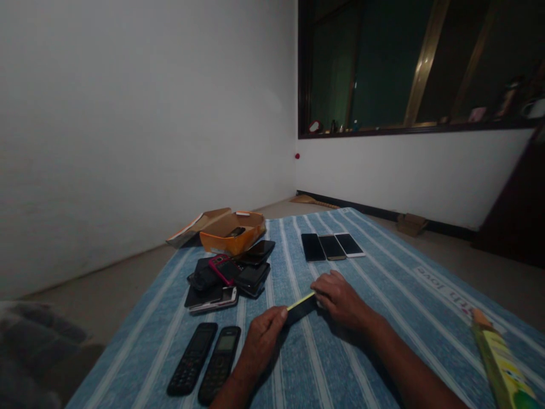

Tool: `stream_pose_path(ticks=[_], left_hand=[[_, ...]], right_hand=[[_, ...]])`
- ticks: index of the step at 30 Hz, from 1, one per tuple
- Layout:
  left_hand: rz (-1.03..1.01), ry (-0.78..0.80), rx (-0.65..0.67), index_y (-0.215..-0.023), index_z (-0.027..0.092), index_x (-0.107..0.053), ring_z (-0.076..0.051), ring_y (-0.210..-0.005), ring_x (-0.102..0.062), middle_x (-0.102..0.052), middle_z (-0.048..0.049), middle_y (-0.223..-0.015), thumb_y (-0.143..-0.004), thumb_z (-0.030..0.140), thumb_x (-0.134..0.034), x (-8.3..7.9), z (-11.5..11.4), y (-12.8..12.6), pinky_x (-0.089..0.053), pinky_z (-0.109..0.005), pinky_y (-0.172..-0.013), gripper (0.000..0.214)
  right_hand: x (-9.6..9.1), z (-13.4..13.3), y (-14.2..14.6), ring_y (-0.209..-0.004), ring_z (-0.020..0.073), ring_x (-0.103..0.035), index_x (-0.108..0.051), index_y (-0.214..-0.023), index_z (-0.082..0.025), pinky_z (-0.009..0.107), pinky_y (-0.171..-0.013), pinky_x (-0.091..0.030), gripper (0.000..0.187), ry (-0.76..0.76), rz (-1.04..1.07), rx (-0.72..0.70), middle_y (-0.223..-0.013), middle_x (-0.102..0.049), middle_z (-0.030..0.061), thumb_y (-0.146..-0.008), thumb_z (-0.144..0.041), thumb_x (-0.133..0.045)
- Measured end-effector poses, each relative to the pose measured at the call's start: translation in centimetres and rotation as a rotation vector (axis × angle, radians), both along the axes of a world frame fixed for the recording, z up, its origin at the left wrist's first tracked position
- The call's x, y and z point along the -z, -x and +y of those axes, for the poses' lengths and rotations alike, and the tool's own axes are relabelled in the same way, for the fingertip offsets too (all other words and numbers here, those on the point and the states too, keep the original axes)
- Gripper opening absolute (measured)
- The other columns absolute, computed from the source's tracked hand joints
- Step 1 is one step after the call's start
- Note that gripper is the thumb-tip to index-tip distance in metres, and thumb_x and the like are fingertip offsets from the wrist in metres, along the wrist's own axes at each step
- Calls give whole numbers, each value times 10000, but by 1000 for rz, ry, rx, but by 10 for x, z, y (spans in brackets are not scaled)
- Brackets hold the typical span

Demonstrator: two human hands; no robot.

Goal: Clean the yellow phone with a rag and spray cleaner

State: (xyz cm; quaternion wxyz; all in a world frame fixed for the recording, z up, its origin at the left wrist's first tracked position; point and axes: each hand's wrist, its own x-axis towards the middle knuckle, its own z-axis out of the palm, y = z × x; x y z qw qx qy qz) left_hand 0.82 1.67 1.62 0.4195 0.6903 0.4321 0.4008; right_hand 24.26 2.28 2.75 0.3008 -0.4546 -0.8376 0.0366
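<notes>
Dark phone (300, 309) is being held on edge, low over the striped cloth (383, 295), centre front. You are pinching one end with your left hand (264, 335) and the other with your right hand (340, 298), apparently keeping both faces clear.

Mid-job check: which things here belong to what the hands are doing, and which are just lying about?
In the job: yellow-edged phone, held between left hand and right hand; probably also the phone pile, two keypad phones, row of three smartphones.
Lying about, likely: orange box, yellow carton, cardboard piece by the wall.
</notes>
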Motion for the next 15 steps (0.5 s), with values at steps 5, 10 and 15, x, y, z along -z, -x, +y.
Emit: stream_pose_path(ticks=[5,10,15], left_hand=[[3,0,20,-817,156,-729,-232,-776,-590,-682,-59,-783,-884,517,-521,-3,-1,0,-431,-320,-730,423],[-39,-13,16,-731,168,-701,-214,-747,-583,-670,-43,-742,-870,523,-551,-3,-1,-1,-445,-309,-728,410],[-54,-25,-13,-641,177,-642,-180,-663,-517,-601,-11,-661,-864,551,-554,0,-1,-2,-434,-293,-680,444]], right_hand=[[-2,-7,22,-886,202,-551,-597,-989,-197,433,-998,-329,146,-31,-84,-36,-908,-606,41,-948,-118,-481],[-3,-18,54,-867,195,-533,-562,-977,-194,440,-1066,-297,121,-69,-115,-84,-894,-584,35,-965,-143,-453],[-8,-25,64,-930,211,-551,-546,-1081,-183,485,-1115,-256,171,-55,-85,-96,-963,-597,50,-938,-138,-462]])
